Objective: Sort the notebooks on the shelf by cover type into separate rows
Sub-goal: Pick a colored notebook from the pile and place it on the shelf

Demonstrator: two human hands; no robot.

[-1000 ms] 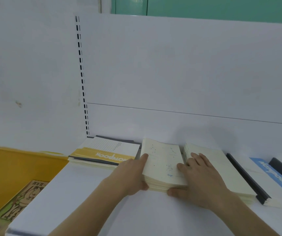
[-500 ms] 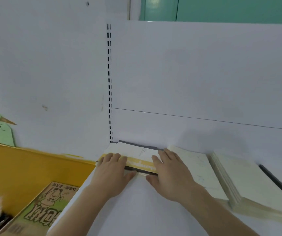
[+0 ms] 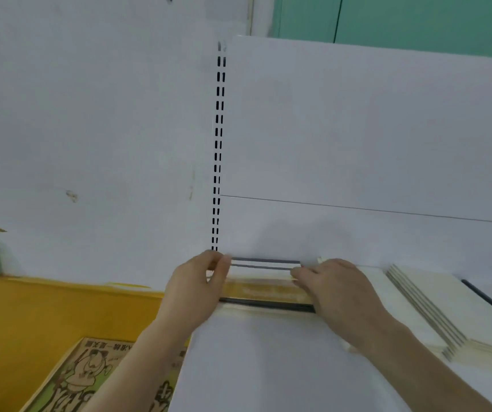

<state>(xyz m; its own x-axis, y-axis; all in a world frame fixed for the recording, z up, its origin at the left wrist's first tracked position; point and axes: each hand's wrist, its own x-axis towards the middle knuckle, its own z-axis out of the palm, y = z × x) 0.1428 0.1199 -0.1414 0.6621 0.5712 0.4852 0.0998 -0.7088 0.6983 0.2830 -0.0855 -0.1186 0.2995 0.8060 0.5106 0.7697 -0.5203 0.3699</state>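
Flanking the small stack of yellow-banded notebooks [image 3: 264, 288] at the back left corner of the white shelf [image 3: 268, 367], both hands are seen at its ends. The left hand [image 3: 197, 289] is curled round the stack's left end, thumb and fingertips pinching it near the back wall; the right hand [image 3: 336, 292] lies over the right end with its fingers bent onto the top cover, though whether they hook under the edge cannot be told, since the view is blurred there.

Judged from this hold, the likeliest trouble is a fanned or split stack: the covers look smooth, and if only the upper books are caught, the lower ones may be left behind or slid askew. The stack is pressed close to the back panel, so a corner could be jammed or bent against it. The shelf's left edge lies just beside the left hand, with a yellow bin [image 3: 45, 316] below; a book pushed too far left could be tipped over into it. The cream notebooks [image 3: 435, 307] lying to the right could be nudged by the right wrist and their row disturbed.

The held books are thin, flat and rectangular, with pale covers crossed by a yellow band and dark grey spines or edges showing as stripes. The cream stack is matte and paper-like, its edges stepped. A printed cartoon cover [image 3: 90, 379] lies in the bin
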